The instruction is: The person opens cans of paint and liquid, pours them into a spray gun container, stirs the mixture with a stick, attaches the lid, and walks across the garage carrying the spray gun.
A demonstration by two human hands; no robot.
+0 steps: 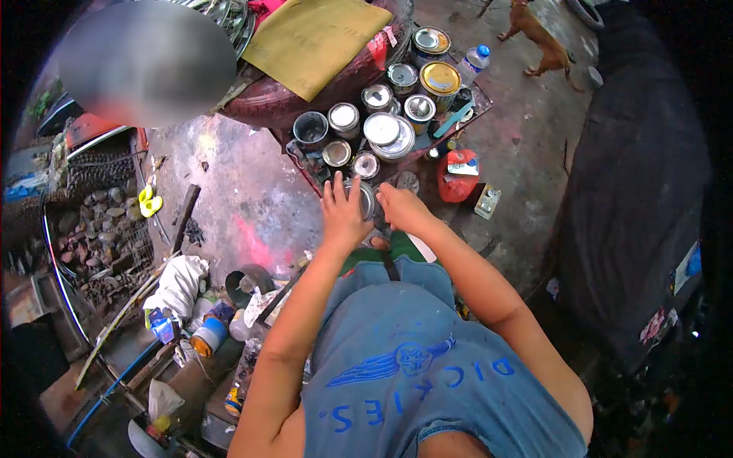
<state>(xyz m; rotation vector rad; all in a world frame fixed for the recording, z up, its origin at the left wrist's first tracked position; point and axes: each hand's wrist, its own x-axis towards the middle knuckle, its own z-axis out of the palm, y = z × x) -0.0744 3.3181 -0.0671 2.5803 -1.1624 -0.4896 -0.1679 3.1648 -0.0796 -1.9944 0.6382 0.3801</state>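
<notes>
My left hand is wrapped against the left side of a small paint can, its fingers reaching over the rim and the thumb near the front. Close by on the can's right, my right hand is closed, fingers curled; whatever it may hold is hidden. Just beyond my hands, several paint cans crowd a low table. Among them are a small lidded can, a wide silver can, an open dark can and a can with a yellowish lid.
A water bottle stands at the table's far right. A red container sits beside the table. Behind it, yellow-brown sandpaper-like sheet lies on a reddish surface. A dog stands far right; dark cloth hangs nearer. Clutter lies left.
</notes>
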